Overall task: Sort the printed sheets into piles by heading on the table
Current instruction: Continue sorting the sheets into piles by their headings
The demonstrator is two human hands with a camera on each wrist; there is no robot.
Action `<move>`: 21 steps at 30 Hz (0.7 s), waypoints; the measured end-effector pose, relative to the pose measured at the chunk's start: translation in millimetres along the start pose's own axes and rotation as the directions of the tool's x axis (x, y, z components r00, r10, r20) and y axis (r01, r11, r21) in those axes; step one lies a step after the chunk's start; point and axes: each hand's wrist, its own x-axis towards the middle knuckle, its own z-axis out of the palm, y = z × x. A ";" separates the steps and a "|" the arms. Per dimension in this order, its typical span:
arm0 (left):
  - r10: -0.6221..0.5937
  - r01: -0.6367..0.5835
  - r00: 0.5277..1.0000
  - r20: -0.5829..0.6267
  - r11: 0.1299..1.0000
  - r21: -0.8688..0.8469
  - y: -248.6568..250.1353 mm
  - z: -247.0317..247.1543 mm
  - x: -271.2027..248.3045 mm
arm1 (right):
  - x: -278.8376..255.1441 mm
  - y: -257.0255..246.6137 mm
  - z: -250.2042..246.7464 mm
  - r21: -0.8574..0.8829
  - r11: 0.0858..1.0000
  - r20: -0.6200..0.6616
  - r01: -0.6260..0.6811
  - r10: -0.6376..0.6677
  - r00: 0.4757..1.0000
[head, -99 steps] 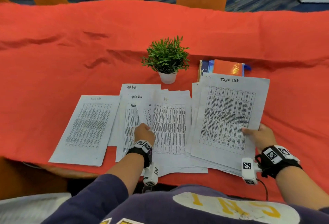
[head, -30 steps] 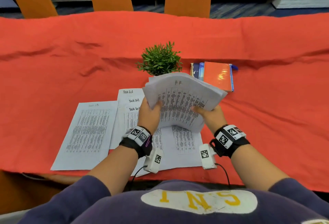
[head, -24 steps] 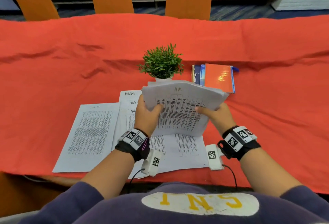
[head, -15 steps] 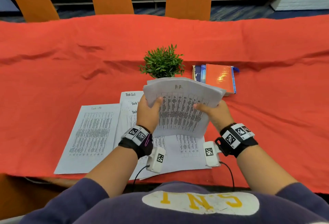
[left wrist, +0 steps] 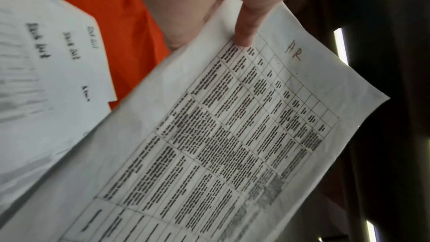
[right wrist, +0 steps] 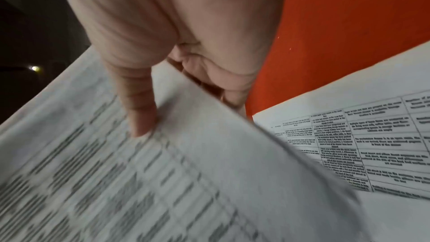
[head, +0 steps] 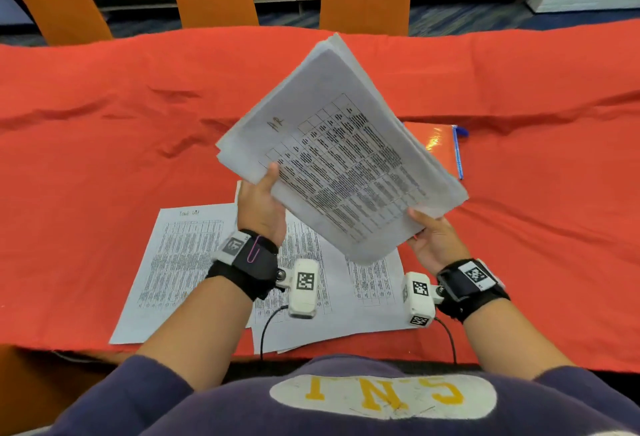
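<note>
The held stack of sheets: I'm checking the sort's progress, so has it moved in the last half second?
Yes. The stack has risen and tilted, now hiding the plant and overlapping the orange notebook.

counter (head: 104, 144): covered by a wrinkled red cloth
near edge: printed sheets (head: 180, 269) lie flat, overlapping, some headed "Task list"
right, farther back: orange book (head: 436, 148), blue pen (head: 459, 151) beside it
</note>
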 end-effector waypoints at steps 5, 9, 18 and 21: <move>-0.108 0.111 0.986 -0.124 0.994 0.012 -14.5 -22.6 1.1 | 3.1 -7.0 -11.7 -0.085 0.996 -0.078 0.038 -0.045 0.996; -0.054 0.068 0.997 -0.047 0.915 0.399 -9.5 -52.6 6.6 | 1.1 -16.0 -41.3 -0.266 0.960 -0.106 0.082 -0.114 0.988; -0.106 0.049 0.994 0.038 0.712 0.700 -40.4 -80.5 -2.8 | -3.1 -5.2 -47.0 -0.452 0.885 -0.037 0.110 -0.142 0.989; -0.148 0.106 0.989 0.003 0.724 0.682 -50.1 -88.9 -5.7 | -7.5 -0.6 -49.6 -0.519 0.851 -0.037 0.082 -0.119 0.992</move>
